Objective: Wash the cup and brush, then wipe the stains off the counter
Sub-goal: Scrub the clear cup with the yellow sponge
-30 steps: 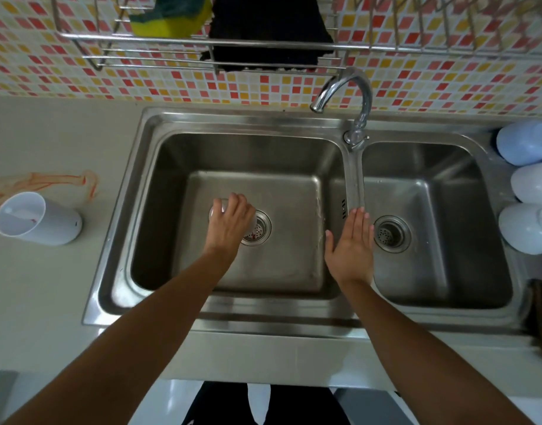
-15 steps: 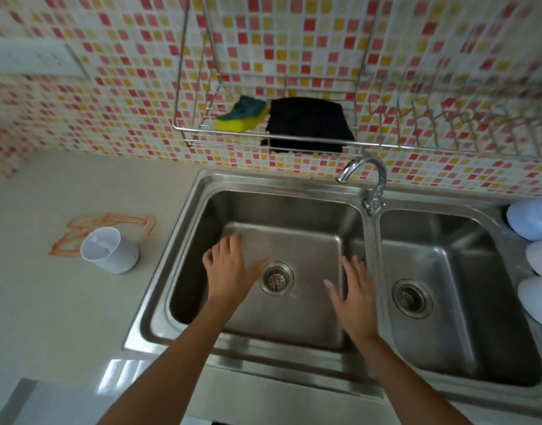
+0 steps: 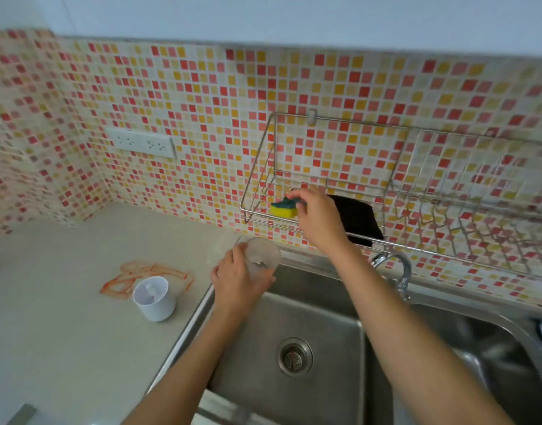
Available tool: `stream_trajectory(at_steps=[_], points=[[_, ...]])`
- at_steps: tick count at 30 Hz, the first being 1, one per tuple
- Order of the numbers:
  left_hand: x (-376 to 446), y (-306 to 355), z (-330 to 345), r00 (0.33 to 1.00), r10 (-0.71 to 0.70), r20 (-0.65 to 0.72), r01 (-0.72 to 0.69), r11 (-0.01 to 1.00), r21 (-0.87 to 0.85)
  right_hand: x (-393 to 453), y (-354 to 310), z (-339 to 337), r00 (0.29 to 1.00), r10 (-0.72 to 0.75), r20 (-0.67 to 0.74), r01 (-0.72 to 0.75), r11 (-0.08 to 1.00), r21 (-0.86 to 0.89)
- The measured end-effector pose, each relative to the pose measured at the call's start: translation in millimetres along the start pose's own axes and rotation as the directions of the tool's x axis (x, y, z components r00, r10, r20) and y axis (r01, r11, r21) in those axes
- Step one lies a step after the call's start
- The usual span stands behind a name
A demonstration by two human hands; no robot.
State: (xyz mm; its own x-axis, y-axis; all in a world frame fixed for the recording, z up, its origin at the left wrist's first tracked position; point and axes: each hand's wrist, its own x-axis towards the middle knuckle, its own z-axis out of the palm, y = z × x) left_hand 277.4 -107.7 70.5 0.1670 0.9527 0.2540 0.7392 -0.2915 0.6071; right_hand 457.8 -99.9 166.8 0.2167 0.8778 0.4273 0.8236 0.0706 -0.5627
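Observation:
My left hand [image 3: 236, 280] holds a clear plastic cup [image 3: 262, 256] above the far left corner of the left sink basin [image 3: 321, 391]. My right hand [image 3: 317, 217] reaches up to the wall rack [image 3: 257, 182], with its fingers closed on the green and yellow sponge [image 3: 283, 208] that lies in the rack. A white cup [image 3: 154, 299] with a white brush in it stands on the counter [image 3: 64, 348], left of the sink. Orange stains [image 3: 122, 279] mark the counter around and behind that white cup.
A black cloth [image 3: 360, 220] hangs in the rack right of the sponge. The faucet [image 3: 396, 266] stands between the two basins. The drain strainer [image 3: 294, 357] sits in the left basin. A power socket strip [image 3: 141, 142] is on the tiled wall.
My left hand lifted the clear cup out of the basin toward its far left corner. My right hand rose from the sink divider to the rack and took hold of the sponge. The view tilted up.

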Motion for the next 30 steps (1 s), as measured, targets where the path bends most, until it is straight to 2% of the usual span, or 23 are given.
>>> stream_trajectory(at_steps=[2, 4, 7, 12, 17, 19, 21, 25, 28, 30], points=[[4.6, -5.2, -5.8, 1.000, -0.009, -0.008, 0.009, 1.000, -0.002, 26.9, 8.6, 0.5, 0.973, 0.075, 0.216, -0.061, 0.996, -0.070], [7.4, -11.8, -11.3, 0.999, -0.023, -0.023, 0.023, 1.000, -0.004, 44.2, 19.2, 6.5, 0.925, 0.115, 0.361, -0.066, 0.987, -0.145], [8.9, -17.1, -17.0, 0.999, -0.027, -0.037, 0.027, 1.000, 0.004, 55.8, 29.5, 16.8, 0.887, 0.133, 0.442, -0.055, 0.981, -0.186], [13.9, -24.7, -20.0, 1.000, -0.014, -0.015, 0.015, 1.000, 0.011, 58.8, 32.2, 21.9, 0.928, 0.087, 0.361, -0.040, 0.990, -0.135], [16.5, -37.5, -24.3, 0.996, 0.079, 0.030, -0.076, 0.993, -0.085, 33.8, 12.2, 12.7, 0.996, 0.024, 0.088, -0.025, 1.000, 0.004], [15.8, -45.1, -25.4, 0.990, 0.140, 0.035, -0.136, 0.987, -0.079, 13.4, -7.4, 3.0, 0.999, -0.024, -0.036, 0.025, 0.999, 0.042], [13.5, -58.2, -27.7, 0.982, 0.181, 0.059, -0.178, 0.982, -0.059, -14.1, -27.2, 0.5, 0.993, -0.057, -0.099, 0.063, 0.996, 0.066], [10.4, -78.3, -27.2, 0.951, 0.282, 0.129, -0.277, 0.959, -0.057, -70.9, -40.6, 24.4, 0.997, -0.029, -0.069, 0.036, 0.994, 0.102], [13.8, -88.4, -25.0, 0.906, 0.372, 0.203, -0.350, 0.927, -0.136, -99.1, -28.5, 60.7, 0.990, 0.139, -0.008, -0.136, 0.977, 0.162], [14.8, -91.4, -25.3, 0.875, 0.407, 0.262, -0.364, 0.910, -0.200, -111.5, -22.7, 80.4, 0.978, 0.208, -0.007, -0.205, 0.969, 0.137]])
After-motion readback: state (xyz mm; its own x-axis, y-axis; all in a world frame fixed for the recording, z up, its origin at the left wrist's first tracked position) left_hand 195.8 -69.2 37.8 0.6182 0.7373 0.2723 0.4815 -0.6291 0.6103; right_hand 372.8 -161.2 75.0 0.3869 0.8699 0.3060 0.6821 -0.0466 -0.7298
